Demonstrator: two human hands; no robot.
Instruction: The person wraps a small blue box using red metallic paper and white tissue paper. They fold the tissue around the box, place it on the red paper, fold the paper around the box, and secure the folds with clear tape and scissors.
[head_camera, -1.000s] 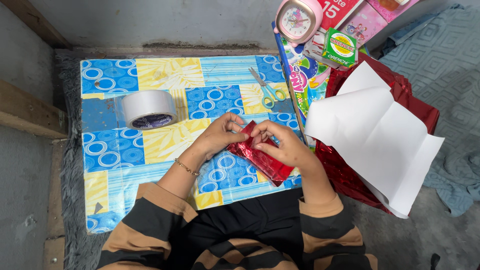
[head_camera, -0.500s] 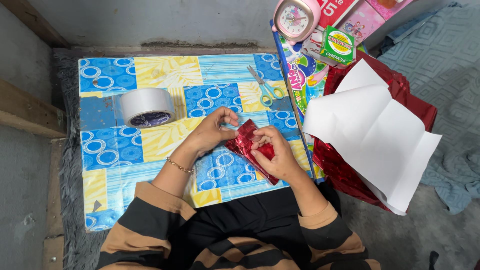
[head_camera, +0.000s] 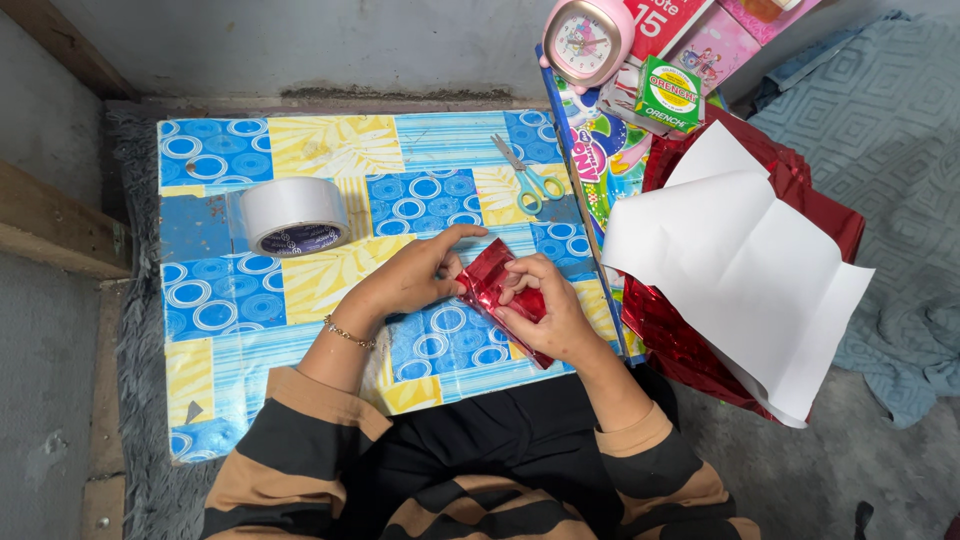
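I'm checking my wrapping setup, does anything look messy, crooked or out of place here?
Mostly tidy. The white sheet is creased and hangs off the red foil pile beside the table. Both the left hand and right hand hold a small red foil parcel. Tape and scissors lie flat.

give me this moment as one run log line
left hand: holds red foil packet | right hand: holds same | tape roll, scissors: untouched

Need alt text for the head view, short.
Both hands, left hand and right hand, hold a small red foil-wrapped item over a blue-and-yellow patterned mat; a tape roll and scissors lie nearby.
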